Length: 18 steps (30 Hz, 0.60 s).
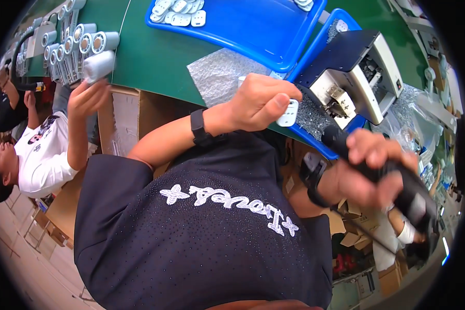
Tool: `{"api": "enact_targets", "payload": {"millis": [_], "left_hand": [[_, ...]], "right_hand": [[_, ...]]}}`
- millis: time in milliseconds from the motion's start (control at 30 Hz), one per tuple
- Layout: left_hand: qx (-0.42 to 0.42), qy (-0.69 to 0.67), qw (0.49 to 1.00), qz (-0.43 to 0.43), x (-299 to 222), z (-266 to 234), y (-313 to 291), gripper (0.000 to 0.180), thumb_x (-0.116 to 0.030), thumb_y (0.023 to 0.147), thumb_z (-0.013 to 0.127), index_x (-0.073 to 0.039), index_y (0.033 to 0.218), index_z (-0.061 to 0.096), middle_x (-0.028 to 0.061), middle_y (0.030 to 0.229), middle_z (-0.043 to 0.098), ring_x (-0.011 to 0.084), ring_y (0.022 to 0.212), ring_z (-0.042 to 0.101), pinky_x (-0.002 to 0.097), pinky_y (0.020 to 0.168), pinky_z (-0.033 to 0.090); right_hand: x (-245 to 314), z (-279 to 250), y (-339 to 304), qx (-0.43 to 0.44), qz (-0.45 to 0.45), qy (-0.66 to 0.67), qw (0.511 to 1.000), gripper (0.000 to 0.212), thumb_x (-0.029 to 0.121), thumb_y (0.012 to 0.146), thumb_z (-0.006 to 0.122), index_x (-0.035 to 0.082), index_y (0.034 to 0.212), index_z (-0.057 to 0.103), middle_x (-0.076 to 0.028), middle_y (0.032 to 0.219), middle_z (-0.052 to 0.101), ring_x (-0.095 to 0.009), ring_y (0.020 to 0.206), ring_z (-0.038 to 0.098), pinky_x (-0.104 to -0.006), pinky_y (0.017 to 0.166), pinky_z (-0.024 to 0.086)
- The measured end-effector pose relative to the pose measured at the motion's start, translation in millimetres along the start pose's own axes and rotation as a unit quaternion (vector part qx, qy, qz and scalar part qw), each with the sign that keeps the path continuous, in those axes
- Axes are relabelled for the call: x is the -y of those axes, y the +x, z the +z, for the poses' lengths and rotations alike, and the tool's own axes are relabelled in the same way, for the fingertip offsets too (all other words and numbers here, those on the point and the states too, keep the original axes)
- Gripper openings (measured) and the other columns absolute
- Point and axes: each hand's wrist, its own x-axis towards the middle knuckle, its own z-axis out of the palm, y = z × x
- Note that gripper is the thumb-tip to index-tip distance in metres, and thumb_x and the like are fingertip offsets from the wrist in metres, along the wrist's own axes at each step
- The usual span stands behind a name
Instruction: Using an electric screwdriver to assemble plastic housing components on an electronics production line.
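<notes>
My left hand (263,103) is closed on a small white plastic plate with holes (288,113), gripping it near the table's edge. My right hand (374,168), blurred by motion, is wrapped round a black electric screwdriver (405,194). The driver's narrower end points up and left, toward a dark and silver screw feeder (364,72). Many small screws (315,111) lie in the blue tray under and beside that feeder. A dark band circles each of my wrists.
A large blue tray (237,33) holds stacked white plates (178,11). Bubble wrap (219,75) lies on the green table (150,62). At left, a co-worker's hand (88,101) holds a pale grey part (99,66) near several similar rounded parts (82,41). Cardboard boxes stand below.
</notes>
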Motion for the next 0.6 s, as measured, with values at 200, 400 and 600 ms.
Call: {"api": "enact_targets", "payload": {"millis": [200, 400, 600], "left_hand": [[0.01, -0.001, 1.0, 0.017, 3, 2, 2, 0.049, -0.034, 0.104, 0.034, 0.001, 0.088, 0.065, 0.0134, 0.073, 0.063, 0.0305, 0.061, 0.063, 0.038, 0.056, 0.048], [0.021, 0.011, 0.999, 0.021, 1, 0, 0, 0.047, -0.033, 0.103, 0.036, 0.0, 0.086, 0.065, 0.012, 0.072, 0.063, 0.0306, 0.061, 0.063, 0.0386, 0.056, 0.048], [0.042, 0.013, 0.999, 0.026, 1, 0, -1, 0.046, -0.033, 0.103, 0.037, -0.001, 0.087, 0.066, 0.0113, 0.072, 0.064, 0.0304, 0.061, 0.063, 0.0388, 0.055, 0.049]], "right_hand": [[28, 37, 2, 0.101, -0.032, 0.059, 0.993, 0.051, 0.047, 0.091, 0.063, 0.009, 0.123, 0.049, -0.004, 0.081, 0.048, -0.017, 0.063, 0.049, -0.0379, 0.064, 0.042], [5, 39, 4, 0.106, -0.032, 0.082, 0.99, 0.058, 0.053, 0.088, 0.067, 0.008, 0.121, 0.048, -0.004, 0.084, 0.048, -0.016, 0.058, 0.047, -0.0369, 0.059, 0.041], [4, 35, -5, 0.134, -0.051, 0.047, 0.989, 0.056, 0.052, 0.089, 0.065, 0.009, 0.121, 0.048, -0.004, 0.085, 0.048, -0.017, 0.054, 0.046, -0.0365, 0.056, 0.041]]}}
